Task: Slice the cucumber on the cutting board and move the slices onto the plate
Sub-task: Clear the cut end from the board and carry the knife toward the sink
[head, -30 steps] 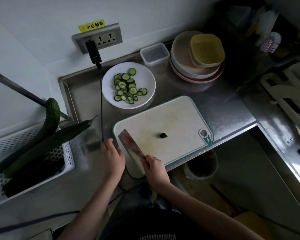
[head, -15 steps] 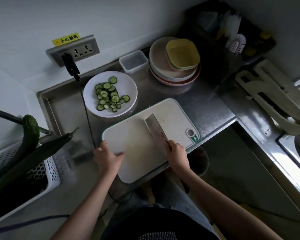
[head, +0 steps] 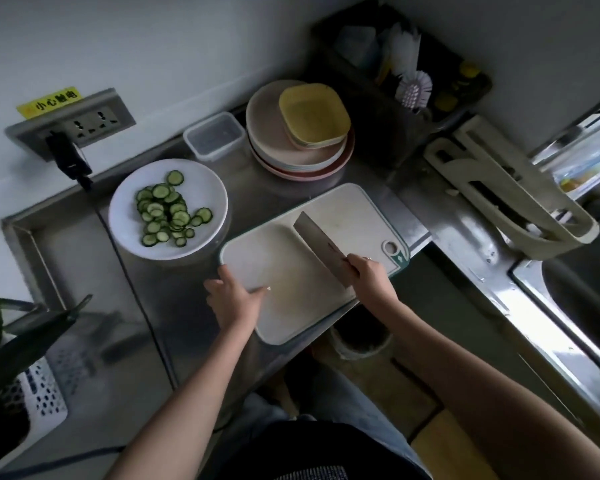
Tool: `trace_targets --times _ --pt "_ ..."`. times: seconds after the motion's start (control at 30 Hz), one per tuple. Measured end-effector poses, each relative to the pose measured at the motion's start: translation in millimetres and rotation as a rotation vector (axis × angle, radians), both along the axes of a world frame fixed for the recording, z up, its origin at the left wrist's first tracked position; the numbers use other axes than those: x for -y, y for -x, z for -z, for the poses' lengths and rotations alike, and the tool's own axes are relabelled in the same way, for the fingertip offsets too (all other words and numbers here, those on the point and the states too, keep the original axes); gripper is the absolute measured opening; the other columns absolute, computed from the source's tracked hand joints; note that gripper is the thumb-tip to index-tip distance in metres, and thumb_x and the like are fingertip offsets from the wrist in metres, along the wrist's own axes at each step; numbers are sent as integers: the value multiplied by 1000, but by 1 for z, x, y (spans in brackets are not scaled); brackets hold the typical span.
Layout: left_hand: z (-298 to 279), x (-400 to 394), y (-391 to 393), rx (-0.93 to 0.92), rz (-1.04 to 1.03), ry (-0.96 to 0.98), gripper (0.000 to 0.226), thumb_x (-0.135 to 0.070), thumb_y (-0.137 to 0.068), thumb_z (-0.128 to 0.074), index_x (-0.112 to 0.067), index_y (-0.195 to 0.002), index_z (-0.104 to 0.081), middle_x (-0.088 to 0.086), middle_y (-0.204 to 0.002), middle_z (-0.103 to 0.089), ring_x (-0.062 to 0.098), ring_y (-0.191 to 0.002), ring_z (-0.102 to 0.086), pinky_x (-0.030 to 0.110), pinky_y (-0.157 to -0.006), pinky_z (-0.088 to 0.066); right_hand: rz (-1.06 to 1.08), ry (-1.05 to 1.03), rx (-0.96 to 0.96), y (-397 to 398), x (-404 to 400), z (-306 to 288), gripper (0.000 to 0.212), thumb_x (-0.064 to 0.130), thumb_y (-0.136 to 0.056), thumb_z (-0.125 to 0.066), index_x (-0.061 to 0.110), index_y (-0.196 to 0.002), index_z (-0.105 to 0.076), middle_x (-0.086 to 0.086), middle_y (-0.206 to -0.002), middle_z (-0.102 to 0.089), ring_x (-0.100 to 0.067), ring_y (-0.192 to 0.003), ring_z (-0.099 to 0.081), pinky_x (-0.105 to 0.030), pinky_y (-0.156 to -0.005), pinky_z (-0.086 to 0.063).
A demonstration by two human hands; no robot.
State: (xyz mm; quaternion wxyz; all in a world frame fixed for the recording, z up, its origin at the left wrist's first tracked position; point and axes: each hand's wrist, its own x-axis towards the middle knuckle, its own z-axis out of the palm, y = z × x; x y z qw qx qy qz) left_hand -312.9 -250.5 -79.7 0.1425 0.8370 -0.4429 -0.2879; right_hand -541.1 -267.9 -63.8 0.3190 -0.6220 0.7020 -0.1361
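Observation:
A white cutting board (head: 340, 211) with a green rim lies on the steel counter, and no cucumber piece shows on it. My right hand (head: 369, 276) grips the handle of a cleaver (head: 321, 242), whose blade lies across the middle of the board. My left hand (head: 234, 297) rests on the board's left near corner, fingers lying flat. A white plate (head: 205, 188) to the left of the board holds several cucumber slices (head: 167, 213).
Whole cucumbers (head: 28, 337) lie in a white basket (head: 45, 407) at the far left. A stack of plates with a yellow dish (head: 312, 114), a clear container (head: 215, 135), a wall socket with a plug (head: 66, 154), a sink (head: 575, 292) at right and a bin (head: 361, 337) below the counter's edge.
My right hand swung the cleaver from the board's near-left corner to its middle. The small dark piece seen on the board one second ago is gone. The view shifted right.

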Motion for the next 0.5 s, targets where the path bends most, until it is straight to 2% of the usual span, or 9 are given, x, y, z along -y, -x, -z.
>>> trace_targets --times 0.1,0.23,0.33,0.4,0.43,0.5 --pt "1 1 18 -37 -13 -7 80 -32 -63 -85 -5 -122 -39 26 -121 -39 46 -100 -47 45 -79 -41 -157 109 -24 27 11 -17 26 30 -94 -49 11 -75 -53 -6 -76 -53 -25 -68 -51 -32 -60 -37" --pt "2 -1 26 25 20 -13 78 -29 -62 -85 0 -120 -42 28 -118 -41 45 -97 -45 46 -81 -39 -246 320 -140 57 50 -26 20 25 -94 -50 11 -104 -60 -10 -92 -60 -31 -75 -60 -35 -65 -48" --pt "-2 3 38 214 264 140 71 -24 -65 -84 -1 -122 -48 25 -118 -46 41 -101 -45 42 -82 -41 -280 313 -212 67 80 -22 22 18 -94 -53 9 -112 -61 -13 -100 -62 -35 -84 -61 -38 -68 -49" --pt "-6 14 54 210 584 216 74 -31 -80 -71 -6 -140 -35 19 -139 -37 35 -125 -36 38 -99 -36 -266 319 -235 71 85 -20 23 18 -93 -54 9 -113 -62 -13 -101 -63 -34 -83 -61 -35 -67 -47" --pt "-3 22 65 153 730 197 76 -37 -89 -59 -9 -147 -20 13 -151 -23 30 -137 -22 36 -109 -25 -240 323 -230 73 83 -19 23 17 -93 -55 9 -113 -62 -13 -101 -62 -34 -82 -61 -32 -66 -45" --pt "6 39 92 72 899 94 75 -45 -97 -37 -10 -149 3 7 -156 4 24 -144 3 34 -115 -1 -154 314 -181 78 76 -16 22 14 -93 -54 8 -113 -62 -12 -99 -62 -31 -79 -60 -27 -65 -40"
